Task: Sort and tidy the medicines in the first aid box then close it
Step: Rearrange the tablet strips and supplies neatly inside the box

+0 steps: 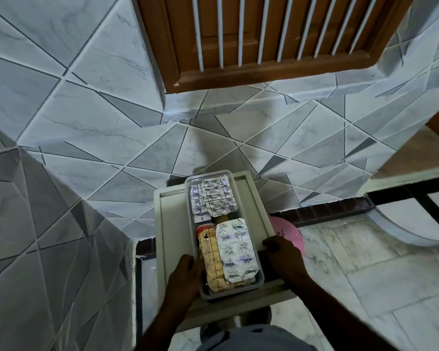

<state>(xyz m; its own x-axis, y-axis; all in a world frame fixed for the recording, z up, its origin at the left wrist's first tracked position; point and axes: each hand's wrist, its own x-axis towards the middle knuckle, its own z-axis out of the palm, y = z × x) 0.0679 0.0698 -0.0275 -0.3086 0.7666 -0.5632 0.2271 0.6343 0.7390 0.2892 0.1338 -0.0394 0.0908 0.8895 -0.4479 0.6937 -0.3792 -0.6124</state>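
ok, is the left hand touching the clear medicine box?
Touching. The head view shows the left hand with its fingers curled against the left wall of the clear box, near its front corner, with no gap visible.

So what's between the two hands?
The head view shows the clear rectangular plastic box of silver foil pill strips between left hand and right hand.

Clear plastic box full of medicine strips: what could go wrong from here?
1. The silver foil blister strips are heaped up to the rim of the clear plastic box, so a lid might not seat, and strips could slide out if the box tips.
2. The box sits at the near end of the pale grey tray-like top, with the left hand gripping one side wall. A careless pull could drag it off the edge.
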